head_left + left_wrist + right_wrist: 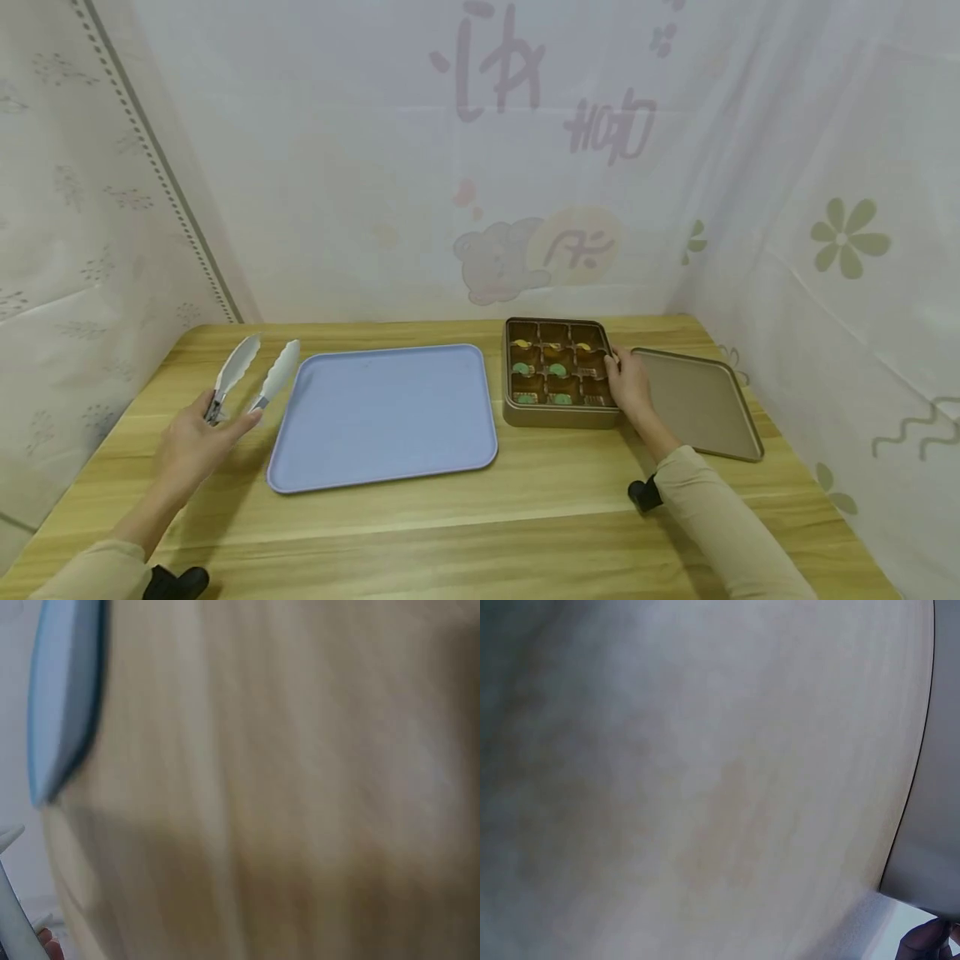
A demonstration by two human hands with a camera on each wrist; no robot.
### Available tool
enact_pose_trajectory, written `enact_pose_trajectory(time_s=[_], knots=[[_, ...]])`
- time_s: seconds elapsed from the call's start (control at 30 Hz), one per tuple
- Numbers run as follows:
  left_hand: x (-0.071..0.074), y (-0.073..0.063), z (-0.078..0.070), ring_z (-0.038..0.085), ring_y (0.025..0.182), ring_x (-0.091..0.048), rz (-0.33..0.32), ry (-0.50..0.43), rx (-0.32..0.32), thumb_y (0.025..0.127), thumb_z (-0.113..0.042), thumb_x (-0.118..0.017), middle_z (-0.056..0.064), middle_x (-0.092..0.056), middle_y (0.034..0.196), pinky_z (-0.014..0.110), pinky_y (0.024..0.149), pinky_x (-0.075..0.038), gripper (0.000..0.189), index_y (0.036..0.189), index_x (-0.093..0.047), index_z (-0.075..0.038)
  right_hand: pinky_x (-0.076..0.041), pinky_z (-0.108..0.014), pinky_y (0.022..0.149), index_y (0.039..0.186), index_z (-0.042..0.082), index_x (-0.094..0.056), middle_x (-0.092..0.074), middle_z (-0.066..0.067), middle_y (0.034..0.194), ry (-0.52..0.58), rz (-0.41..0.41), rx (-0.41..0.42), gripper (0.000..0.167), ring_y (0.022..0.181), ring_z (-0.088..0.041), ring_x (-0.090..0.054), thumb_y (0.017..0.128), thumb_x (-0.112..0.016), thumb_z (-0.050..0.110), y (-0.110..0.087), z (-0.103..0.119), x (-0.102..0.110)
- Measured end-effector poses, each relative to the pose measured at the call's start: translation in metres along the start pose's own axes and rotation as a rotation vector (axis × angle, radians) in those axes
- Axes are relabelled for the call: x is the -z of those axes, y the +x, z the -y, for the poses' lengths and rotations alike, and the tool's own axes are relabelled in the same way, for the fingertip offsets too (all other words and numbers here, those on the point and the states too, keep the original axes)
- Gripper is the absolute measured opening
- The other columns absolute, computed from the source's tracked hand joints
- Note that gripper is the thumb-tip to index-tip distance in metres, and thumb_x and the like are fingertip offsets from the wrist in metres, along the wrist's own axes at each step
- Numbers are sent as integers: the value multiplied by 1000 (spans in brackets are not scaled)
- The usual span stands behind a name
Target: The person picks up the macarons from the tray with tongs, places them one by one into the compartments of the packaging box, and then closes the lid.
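My left hand (191, 442) holds a pair of tongs (237, 367) with pale scalloped tips, spread apart above the table left of the blue tray (390, 417). In the left wrist view, part of the tongs (16, 919) and a bit of fingertip show at the lower left. At the right side of a bronze-coloured tin box (562, 417), my right hand (632, 387) grips the rim near the back. The box is uncovered, and its brown insert (553, 335) has several compartments. Small yellow and green items (557, 370) lie in some of them; their kind cannot be made out.
The tin's flat lid (697, 404) lies on the wooden table (420, 533) to the right of the box, partly behind my right forearm. Patterned white cloth (337, 167) hangs behind and at both sides of the table.
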State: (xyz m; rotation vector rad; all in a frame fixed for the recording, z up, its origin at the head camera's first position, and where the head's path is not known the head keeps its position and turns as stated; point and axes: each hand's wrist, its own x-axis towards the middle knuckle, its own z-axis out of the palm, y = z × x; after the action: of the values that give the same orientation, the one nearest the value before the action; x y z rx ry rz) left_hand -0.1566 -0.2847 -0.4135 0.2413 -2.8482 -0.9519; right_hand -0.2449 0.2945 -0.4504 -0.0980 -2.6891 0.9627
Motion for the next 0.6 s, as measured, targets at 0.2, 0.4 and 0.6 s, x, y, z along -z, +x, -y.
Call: enact_pose_trajectory(time_s=[0.2,0.4,0.6], knots=[[5,-4,21,16,55,-41,-42,20,16,87,-44,-63,8,-48,65,31,46,-32,64,120,-45,8,-42,-49,75,131,-6,-49,-56,-28,101,-2,-3,5,37,89,-38,-51,100,-45,13,1,-2,1],[5,-7,32,20,57,-42,-81,70,21,86,-41,-64,11,-51,70,32,46,-31,54,105,-47,7,-42,-49,75,129,-6,-51,-58,-28,98,2,-11,18,36,88,-38,-52,99,-46,12,1,-1,1],[5,-9,40,24,64,-43,-85,71,33,86,-40,-66,13,-50,72,32,49,-31,58,106,-46,10,-42,-50,77,129,-6,-51,-58,-28,100,8,-13,14,35,90,-38,-52,99,-47,11,2,-1,0]])
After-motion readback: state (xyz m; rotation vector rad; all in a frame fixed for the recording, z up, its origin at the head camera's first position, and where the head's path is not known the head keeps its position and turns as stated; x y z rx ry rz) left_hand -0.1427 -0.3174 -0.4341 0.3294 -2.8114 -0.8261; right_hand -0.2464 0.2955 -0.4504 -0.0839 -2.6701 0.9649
